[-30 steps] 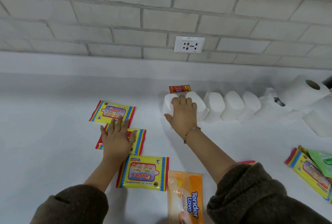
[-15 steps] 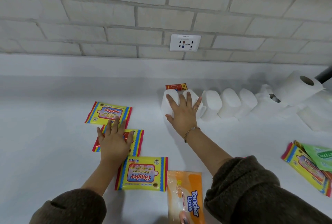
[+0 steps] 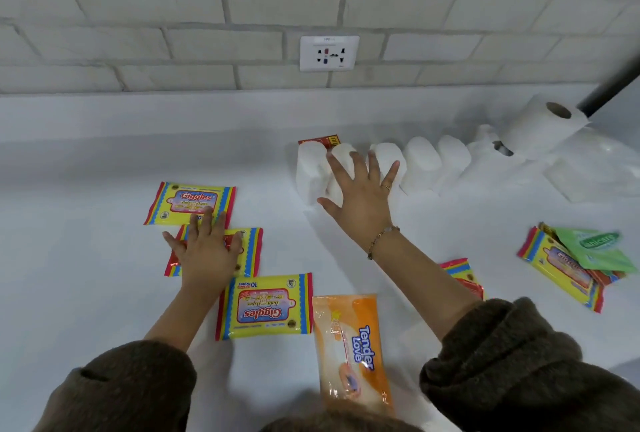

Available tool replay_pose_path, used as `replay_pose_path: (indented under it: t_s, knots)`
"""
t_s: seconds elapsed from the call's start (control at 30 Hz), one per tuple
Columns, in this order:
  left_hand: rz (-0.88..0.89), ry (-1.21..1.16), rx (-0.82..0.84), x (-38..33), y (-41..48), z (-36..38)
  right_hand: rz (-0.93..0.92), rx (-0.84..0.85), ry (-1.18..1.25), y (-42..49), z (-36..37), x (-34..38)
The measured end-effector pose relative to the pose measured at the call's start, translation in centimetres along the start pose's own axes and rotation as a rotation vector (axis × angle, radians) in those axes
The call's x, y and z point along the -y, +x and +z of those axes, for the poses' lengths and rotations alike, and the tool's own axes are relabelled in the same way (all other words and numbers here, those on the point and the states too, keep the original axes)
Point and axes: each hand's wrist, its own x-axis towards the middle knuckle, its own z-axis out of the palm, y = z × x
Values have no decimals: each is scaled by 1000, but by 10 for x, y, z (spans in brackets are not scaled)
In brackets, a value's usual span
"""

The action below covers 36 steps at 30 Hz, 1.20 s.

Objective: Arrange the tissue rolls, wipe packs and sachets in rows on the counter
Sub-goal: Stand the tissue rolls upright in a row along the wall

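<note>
Left of and below the wall socket (image 3: 329, 53), three yellow wipe packs (image 3: 190, 202) line up on the desk (image 3: 69, 224). The left hand (image 3: 207, 251) presses the middle one, fingers flat. Below the socket, the right hand (image 3: 360, 199), fingers spread wide, holds nothing at the row of tissue rolls (image 3: 420, 163). Rightward, loose packs (image 3: 561, 265) lie unsorted.

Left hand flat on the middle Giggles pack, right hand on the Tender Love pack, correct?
Not quite. In the head view the right hand is spread over the tissue rolls, not on the Tender Love pack. The left hand does lie flat on the middle Giggles pack.
</note>
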Motion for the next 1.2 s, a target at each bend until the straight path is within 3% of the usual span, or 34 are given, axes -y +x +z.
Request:
replay_pose_path:
  t_s: [0.13, 0.33, 0.5, 0.67, 0.77, 1.0, 1.2]
  knots:
    - [31, -52, -20, -14, -2, -11, 141, -5, 105, -43, -18, -30]
    - [322, -255, -23, -70, -24, -17, 374, 6, 224, -118, -34, -65]
    - [509, -421, 66, -113, -54, -12, 559, 135, 258, -185, -51, -81]
    - [566, -420, 136, -131, -71, -7, 724, 373, 298, -226, -60, -82]
    - [599, -416, 162, -134, -77, -2, 743, 450, 343, -235, -55, -75]
    - [620, -375, 216, -127, -89, -4, 805, 296, 499, -232, -51, -66]
    - [900, -101, 390, -121, -120, 14, 765, 299, 641, -207, -69, -67]
